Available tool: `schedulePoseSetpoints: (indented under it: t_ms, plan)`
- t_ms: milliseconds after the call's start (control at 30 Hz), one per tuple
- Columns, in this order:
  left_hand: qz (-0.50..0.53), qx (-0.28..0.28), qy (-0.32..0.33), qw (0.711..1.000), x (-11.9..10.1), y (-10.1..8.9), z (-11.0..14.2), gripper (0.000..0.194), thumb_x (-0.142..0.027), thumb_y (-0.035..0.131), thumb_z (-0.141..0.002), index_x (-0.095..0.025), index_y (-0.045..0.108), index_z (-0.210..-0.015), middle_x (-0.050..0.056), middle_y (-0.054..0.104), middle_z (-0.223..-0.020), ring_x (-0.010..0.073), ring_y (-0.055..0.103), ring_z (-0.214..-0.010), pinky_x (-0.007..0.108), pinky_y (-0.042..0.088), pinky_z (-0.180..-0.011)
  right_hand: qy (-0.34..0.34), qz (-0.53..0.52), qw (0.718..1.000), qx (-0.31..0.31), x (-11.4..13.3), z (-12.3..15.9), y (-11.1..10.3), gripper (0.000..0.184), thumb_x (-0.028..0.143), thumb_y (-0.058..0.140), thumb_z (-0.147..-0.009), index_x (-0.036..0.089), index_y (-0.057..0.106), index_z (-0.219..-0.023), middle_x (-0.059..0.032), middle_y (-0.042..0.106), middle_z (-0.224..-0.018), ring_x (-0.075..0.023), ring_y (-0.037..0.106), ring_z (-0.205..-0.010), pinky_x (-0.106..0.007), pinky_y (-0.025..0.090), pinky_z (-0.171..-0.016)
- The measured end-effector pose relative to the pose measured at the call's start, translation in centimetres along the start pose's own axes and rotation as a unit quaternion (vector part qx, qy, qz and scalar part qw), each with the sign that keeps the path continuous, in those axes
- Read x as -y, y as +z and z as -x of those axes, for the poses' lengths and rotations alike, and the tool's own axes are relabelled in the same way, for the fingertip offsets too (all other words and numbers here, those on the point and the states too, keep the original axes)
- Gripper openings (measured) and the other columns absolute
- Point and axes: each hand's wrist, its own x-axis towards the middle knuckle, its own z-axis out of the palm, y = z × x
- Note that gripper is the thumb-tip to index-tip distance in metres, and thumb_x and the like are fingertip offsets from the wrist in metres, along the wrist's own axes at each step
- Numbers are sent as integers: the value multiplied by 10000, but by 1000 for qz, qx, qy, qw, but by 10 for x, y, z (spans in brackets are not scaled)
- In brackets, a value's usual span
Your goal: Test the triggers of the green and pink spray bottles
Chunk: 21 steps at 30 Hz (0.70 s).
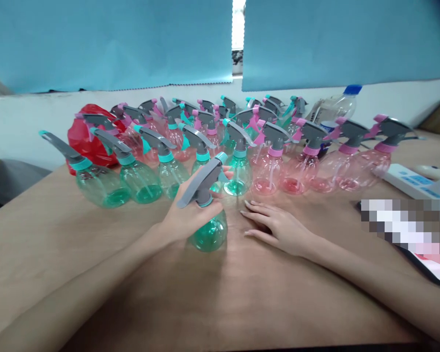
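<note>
My left hand point(185, 210) is wrapped round the neck of a green spray bottle point(209, 232) with a grey trigger head and a turquoise nozzle. Part of the bottle's neck and trigger is hidden by my fingers. My right hand point(275, 225) lies palm down on the wooden table point(242, 293), fingers spread and nothing in them, a little to the right of that bottle. Just beyond both hands stands a front row of spray bottles, green ones point(143, 181) on the left and pink ones point(269, 173) on the right.
More spray bottles crowd behind the front row. A red plastic bag point(90, 142) sits at the back left. At the back right is a large clear bottle with a blue cap point(352, 90). A white device point(407, 181) and a phone point(407, 244) lie on the right.
</note>
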Motion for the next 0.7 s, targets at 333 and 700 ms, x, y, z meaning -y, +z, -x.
schedulePoseSetpoints:
  t_ms: [333,700]
  plan:
    - [-7,4,-23,1000,-1,1,1,458,-185,545,-733,-203,576,-1190,94,657,-1244,196,688,-829,315,578,-694,16,-16,1000,21,-6,4,-2,524,483,492,-961,163,548,-1373,-150,509,-1442,-310,451,-1354,-528,414,-1087]
    - [10,10,-34,999,-4,5,-3,536,-120,558,-684,-240,568,-1207,60,664,-1221,153,646,-735,300,556,-687,25,-42,999,23,-7,5,-2,550,510,511,-947,210,512,-1408,-124,509,-1449,-312,430,-1369,-537,401,-1097]
